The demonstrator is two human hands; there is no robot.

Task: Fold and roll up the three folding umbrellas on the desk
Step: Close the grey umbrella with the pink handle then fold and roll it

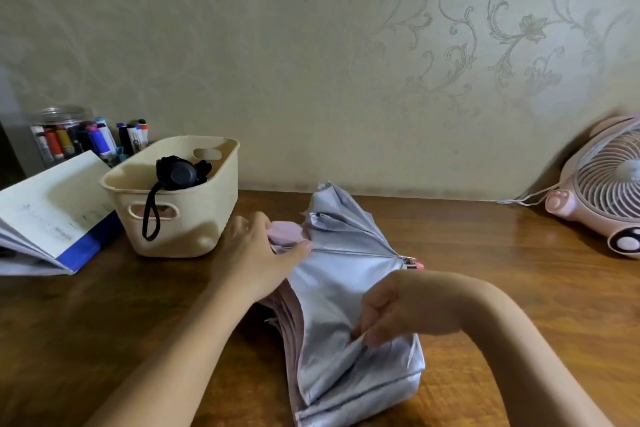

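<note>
Two hands on the pink umbrella [332, 288], 6 o'clock on the desk [502, 288]: its edge is gripped by the left hand [256, 250], fingertips hidden; a fold is pinched by the right hand [388, 315].

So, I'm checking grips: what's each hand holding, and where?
Both hold the umbrella: left hand grips canopy cloth beside a rib, right hand pinches a fold of its silver lining.

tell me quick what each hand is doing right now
left hand: pinches the umbrella canopy at its far edge, by a rib
right hand: pinches a fold of the same canopy, nearer the person
</note>
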